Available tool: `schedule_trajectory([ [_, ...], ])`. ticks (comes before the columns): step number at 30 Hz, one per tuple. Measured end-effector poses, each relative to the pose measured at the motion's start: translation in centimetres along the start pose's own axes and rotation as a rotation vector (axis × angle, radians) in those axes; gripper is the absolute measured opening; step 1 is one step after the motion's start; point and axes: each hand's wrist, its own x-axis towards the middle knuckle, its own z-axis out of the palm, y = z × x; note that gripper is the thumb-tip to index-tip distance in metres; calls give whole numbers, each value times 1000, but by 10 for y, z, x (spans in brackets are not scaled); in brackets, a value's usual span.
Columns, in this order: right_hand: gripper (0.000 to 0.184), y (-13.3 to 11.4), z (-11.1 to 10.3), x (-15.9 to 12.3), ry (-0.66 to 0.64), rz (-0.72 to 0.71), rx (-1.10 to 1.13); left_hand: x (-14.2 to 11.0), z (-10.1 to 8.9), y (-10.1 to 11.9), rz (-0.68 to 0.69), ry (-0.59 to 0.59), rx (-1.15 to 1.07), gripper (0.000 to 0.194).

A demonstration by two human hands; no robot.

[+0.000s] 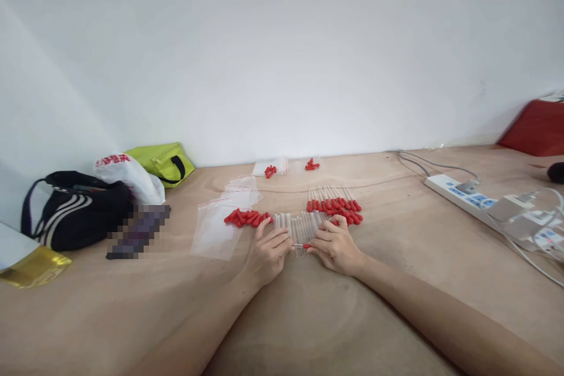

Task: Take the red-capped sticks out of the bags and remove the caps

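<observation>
My left hand (271,248) is closed in a pinch on a thin glass tube (298,245). My right hand (333,245) grips a red rubber bulb (306,246) at the tube's right end; whether the tube sits inside it is too small to tell. Behind both hands lies a row of clear glass tubes (297,224), partly hidden by the fingers. Beyond my left hand is a pile of loose red bulbs (247,218). Past my right hand, several glass droppers (332,202) with red bulbs lie side by side, their thin tips toward the wall.
Clear zip bags (218,229) lie flat on the left, and two small bags (312,164) with red bulbs sit near the wall. A black bag (83,208), a white plastic bag (136,176) and a lime pouch (165,161) stand far left. A power strip (467,194) with cables is right.
</observation>
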Motion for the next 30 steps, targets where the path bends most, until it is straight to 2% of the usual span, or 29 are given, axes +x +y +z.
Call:
schedule_trajectory([
  [11, 20, -3, -5, -1, -54, -38, 40, -1, 1, -1, 32, -9, -34, 18],
  [15, 22, 3, -8, -9, -38, 22, 49, -4, -4, -6, 1, 6, -26, 20],
  [19, 20, 22, -13, -24, 92, 196, 175, -9, -6, -14, -97, 57, 11, 19],
  [21, 23, 33, -16, -29, 191, 304, 242, -10, -3, -15, -129, 86, 21, 26],
  [24, 28, 50, -21, -32, 314, 486, 212, -9, 4, -15, -187, 101, 29, 40],
  [26, 31, 61, -26, -32, 325, 619, 165, -8, 8, -15, -203, 97, 24, 45],
  [30, 32, 77, -36, -36, 254, 935, 129, -6, 12, -15, -207, 133, 46, 41],
])
